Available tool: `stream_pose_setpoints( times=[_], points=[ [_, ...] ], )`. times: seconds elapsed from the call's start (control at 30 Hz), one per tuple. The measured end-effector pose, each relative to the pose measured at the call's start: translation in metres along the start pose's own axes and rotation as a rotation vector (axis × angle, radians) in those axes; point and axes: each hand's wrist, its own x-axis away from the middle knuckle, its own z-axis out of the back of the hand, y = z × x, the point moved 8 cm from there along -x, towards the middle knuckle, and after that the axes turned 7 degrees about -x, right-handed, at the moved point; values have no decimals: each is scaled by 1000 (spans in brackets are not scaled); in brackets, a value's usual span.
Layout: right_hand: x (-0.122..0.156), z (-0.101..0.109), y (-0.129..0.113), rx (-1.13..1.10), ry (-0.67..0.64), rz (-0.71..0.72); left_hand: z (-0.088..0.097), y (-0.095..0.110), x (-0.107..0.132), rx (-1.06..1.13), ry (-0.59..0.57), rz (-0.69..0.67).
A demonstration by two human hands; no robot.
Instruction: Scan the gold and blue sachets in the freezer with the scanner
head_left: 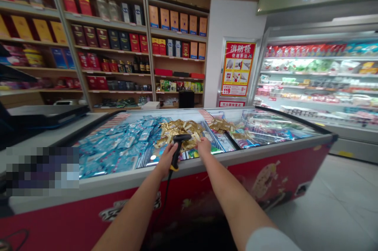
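While our left hand (165, 160) wraps its fingers round the grip of a black-and-yellow handheld scanner (176, 155), we have the right hand (204, 147) just beside the scanner's head, thumb and fingers drawn together at the edge of a gold packet (195, 137). Whether that packet is lifted clear of the others (it is small and partly covered by the fingers) we cannot tell. The scanner stands tilted above the near rim of a chest freezer (280, 148), its head turned towards our right hand and its dark cable (167, 192) hanging down before the red front. Beyond our hands we see a gold packet heap (178, 125), with blue packets (118, 141) spread to its left. Boxes fill the wooden shelves (149, 38) behind, and a lit display fridge (351, 135) stands at the right, past a red-and-yellow poster (234, 69).
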Motion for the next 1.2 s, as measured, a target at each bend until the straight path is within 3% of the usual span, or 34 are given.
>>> stream_pose_setpoints(
  times=[0.17, 0.97, 1.2],
  points=[
    [5, -3, 0, -60, 11, -65, 0, 0, 1, 5, -3, -2],
    [8, -1, -5, -121, 9, -47, 2, 1, 1, -13, 31, -21],
    [-5, -4, -3, -102, 21, 14, 2, 3, -1, 30, 63, 120]
  ],
)
